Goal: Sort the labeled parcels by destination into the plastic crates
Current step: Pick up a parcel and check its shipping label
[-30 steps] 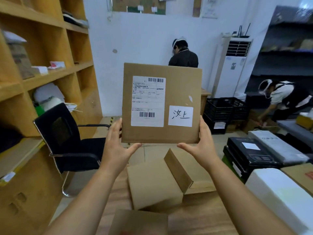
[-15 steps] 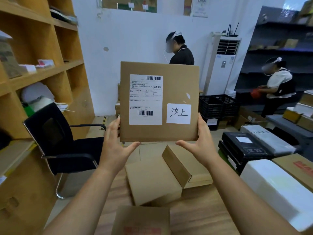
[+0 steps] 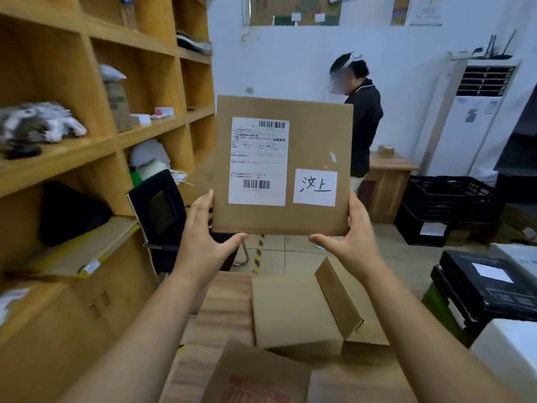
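Clasping one labeled parcel point(image 3: 283, 167), both hands' grips above wooden table point(image 3: 223, 312), shelving point(image 3: 96, 146) leftward.

Two bare arms are seen coming in from the bottom edge. No sleeves are worn on them; both forearms are uncovered right down to the edge of the view. No watch, ring or band is seen on the wrists or fingers. No gloves are worn on the left hand point(image 3: 203, 242) or the right hand point(image 3: 353, 242). The fingers are long and slim. The thumbnails are cut short and are not painted. The rest of the body is not seen.
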